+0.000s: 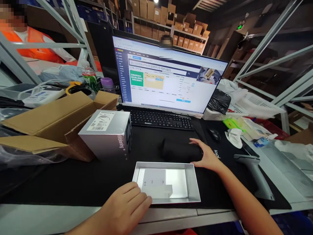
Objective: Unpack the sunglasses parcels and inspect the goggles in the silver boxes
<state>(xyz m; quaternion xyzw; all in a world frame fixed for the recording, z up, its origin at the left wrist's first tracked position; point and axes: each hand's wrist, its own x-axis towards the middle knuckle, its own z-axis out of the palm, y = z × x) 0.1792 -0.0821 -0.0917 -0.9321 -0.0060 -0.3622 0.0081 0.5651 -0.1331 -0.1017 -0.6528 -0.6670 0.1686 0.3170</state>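
Note:
My left hand (126,207) is closed at the left front corner of a shallow white open box (197,182), fingers curled over its wall. Inside that box lie a pale printed card (153,178) and a small white piece (156,192). My right hand (206,156) grips the right end of a black cylindrical object (181,150), which lies on its side just behind the white box. I cannot make out what kind of object the cylinder is. A silver product box (107,140) labelled "Wakening" stands to the left, beside an open cardboard carton (53,120).
A monitor (166,75) and black keyboard (161,120) stand at the back. To the right are a mouse (214,134), a grey handheld scanner (256,176) and white baskets (259,101). A person in an orange vest (34,40) is at the far left.

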